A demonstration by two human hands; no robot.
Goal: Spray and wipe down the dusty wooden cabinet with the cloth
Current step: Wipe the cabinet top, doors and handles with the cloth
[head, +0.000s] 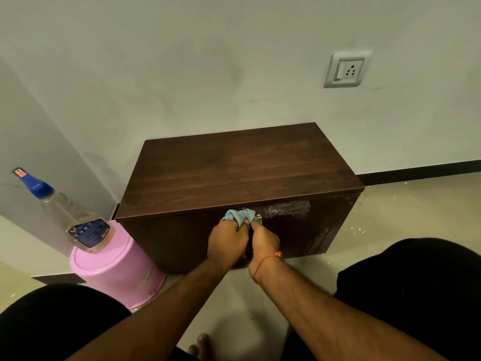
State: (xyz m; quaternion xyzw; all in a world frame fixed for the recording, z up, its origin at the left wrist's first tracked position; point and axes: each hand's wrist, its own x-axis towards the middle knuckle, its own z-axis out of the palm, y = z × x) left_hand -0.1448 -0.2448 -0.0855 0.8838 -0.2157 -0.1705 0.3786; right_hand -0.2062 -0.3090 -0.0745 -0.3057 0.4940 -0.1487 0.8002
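- Both hands meet at the upper edge of the cabinet's [242, 168] front face: the left hand [227, 239] is closed on the bunched blue cloth [240, 217], and the right hand [265, 239] sits just beside it, its fingertips pinching the cloth's lower fold.
- The step in hand looks like wiping around the small metal fitting [258, 217] at the front's top edge, right where the cloth presses.
- To do it well, I would open the cloth flatter, press it into the seam under the top panel, and draw it in long overlapping passes towards the pale dusty smear [289, 208] just right of the hands.
- The cabinet is a dark, smooth wood-grain box with square corners; its top looks cleaner than the front.
- The cloth is soft, crumpled and thin.
- Well left of the hands, a clear spray bottle [65, 212] with a blue cap stands on an upturned glossy pink bucket [117, 267], within reach for another spray.
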